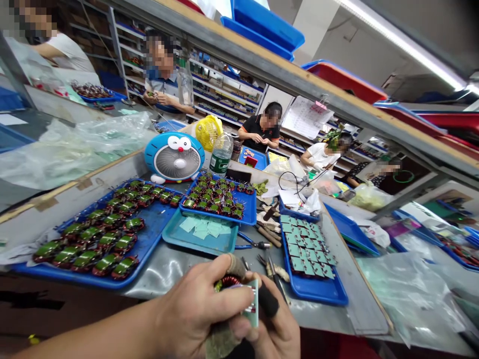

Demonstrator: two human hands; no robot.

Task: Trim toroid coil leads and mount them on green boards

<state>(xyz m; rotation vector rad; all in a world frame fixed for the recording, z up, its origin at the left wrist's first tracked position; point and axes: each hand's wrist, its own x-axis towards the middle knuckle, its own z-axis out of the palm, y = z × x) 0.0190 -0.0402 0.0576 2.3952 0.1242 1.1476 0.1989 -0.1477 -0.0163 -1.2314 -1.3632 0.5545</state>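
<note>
Both my hands meet low in the middle of the head view. My left hand (198, 309) is closed round a small copper-wound coil (227, 283) with a green top. My right hand (275, 329), with dark finger cots on some fingers, pinches a small green base plate (253, 305) against that coil. A large blue tray (149, 234) at the left carries rows of several finished coils. A smaller blue tray (249, 209) behind holds more coils. To the right, another blue tray (318, 289) is lined with green plates.
A teal tray (179, 237) with loose green squares lies ahead. Pliers and cutters (258, 244) rest between the trays. A blue cartoon desk fan (174, 157), a yellow fan (207, 130) and a water bottle (220, 154) stand behind. Several people work at benches beyond.
</note>
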